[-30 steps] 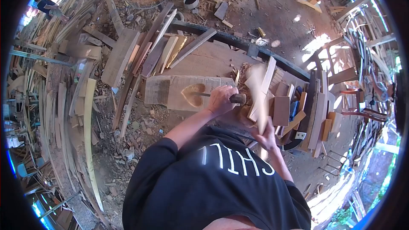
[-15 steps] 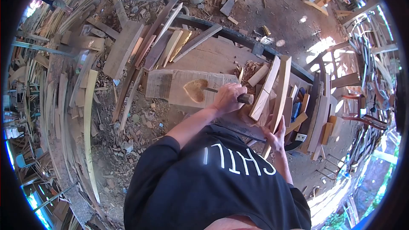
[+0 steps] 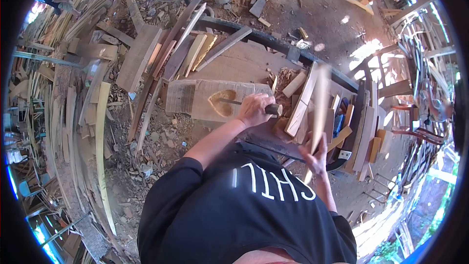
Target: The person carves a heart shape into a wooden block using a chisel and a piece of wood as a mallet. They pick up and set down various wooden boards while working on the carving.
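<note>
Wooden board (image 3: 204, 112), pale brown, lying flat on the surface (image 3: 234, 68), with a smooth-walled, heart-shaped hollow (image 3: 223, 106) cut into its face. Chisel (image 3: 231, 101), narrow-bladed with a dark, rounded handle, gripped in the left hand (image 3: 255, 111), blade extending over the hollow. Long pale wooden bar (image 3: 321, 100), motion-blurred, tilted, held near its lower end in the right hand (image 3: 316, 157).

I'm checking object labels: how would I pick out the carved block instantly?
Beyond the black shirt is a broad wooden work surface. On its near side, the left hand holds a chisel over the pale block. Unlike the plain planks beyond, it has a heart-shaped hollow.
</note>
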